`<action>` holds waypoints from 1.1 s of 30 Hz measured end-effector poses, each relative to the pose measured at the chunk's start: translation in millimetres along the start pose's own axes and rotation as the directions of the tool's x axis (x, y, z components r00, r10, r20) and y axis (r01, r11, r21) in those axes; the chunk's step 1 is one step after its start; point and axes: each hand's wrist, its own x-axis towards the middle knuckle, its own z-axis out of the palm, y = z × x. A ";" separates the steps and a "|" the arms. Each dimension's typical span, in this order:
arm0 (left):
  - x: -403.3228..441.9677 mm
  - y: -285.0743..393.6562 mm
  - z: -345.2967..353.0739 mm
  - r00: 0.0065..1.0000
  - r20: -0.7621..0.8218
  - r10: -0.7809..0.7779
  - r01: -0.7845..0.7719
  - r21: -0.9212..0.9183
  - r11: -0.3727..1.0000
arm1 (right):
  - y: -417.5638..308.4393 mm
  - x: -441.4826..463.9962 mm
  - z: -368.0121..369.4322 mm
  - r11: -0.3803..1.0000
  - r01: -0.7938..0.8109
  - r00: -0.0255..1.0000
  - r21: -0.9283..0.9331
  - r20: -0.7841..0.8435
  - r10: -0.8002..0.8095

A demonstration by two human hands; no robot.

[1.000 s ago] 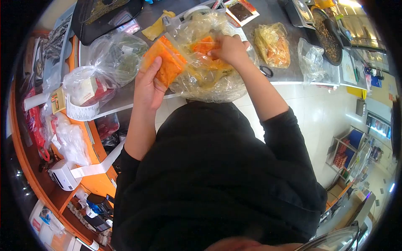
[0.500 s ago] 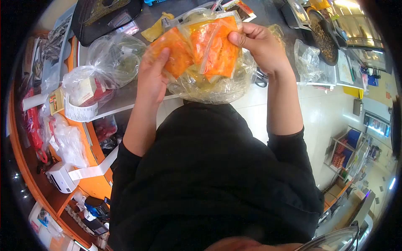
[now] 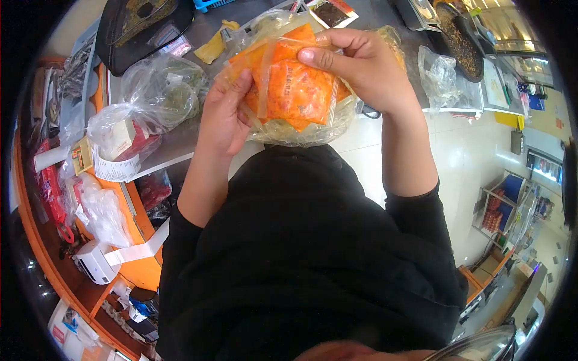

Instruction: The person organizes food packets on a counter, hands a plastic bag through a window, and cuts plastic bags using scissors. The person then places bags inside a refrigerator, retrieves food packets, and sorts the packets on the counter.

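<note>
The orange packets [image 3: 295,90] are between my two hands, over the near edge of the counter [image 3: 374,15]. They overlap, so I cannot count them; the front one is clear plastic with dark printing on it and orange contents pressed flat inside. My left hand [image 3: 223,120] has them by the left side, thumb laid over the front, the other fingers mostly hidden behind. My right hand [image 3: 376,75] pinches the top right part between thumb and fingers. Both grips are closed on the packets.

Below and behind them, a large clear bag [image 3: 328,126] bulges at the counter's near edge; I cannot tell whether the packets touch it. Just right of that bag, a black loop [image 3: 371,112] shows at the same edge. A crumpled clear bag [image 3: 438,75] lies farther right along it, with a dark pan [image 3: 460,45] of grainy stuff beyond.

To my left, a knotted clear bag [image 3: 171,90] with something green inside sits near the counter's left end. Past it are a crumpled yellow piece [image 3: 211,48] and, toward the far left corner, a black tray [image 3: 114,36]. A pouch with a dark front [image 3: 331,12] lies toward the far edge.
</note>
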 end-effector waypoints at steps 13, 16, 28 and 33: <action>-2.9 -3.4 15.8 0.917 -0.206 0.341 -0.287 0.252 0.924 | 3.0 -8.8 15.4 0.945 -0.018 0.967 -0.326 -0.245 -0.065; -2.2 -3.0 20.4 0.870 -0.229 0.437 -0.357 0.320 0.878 | 13.0 -12.6 15.4 0.981 0.008 0.962 -0.194 -0.266 -0.060; 11.2 -1.5 16.7 0.768 -0.269 0.582 -0.523 0.260 0.811 | 38.8 -12.9 2.0 0.950 0.312 0.817 -0.025 -0.504 -0.281; 14.4 3.7 9.9 0.759 -0.283 0.586 -0.547 0.211 0.810 | 42.8 -20.3 -21.9 0.939 0.319 0.842 0.131 -0.493 -0.218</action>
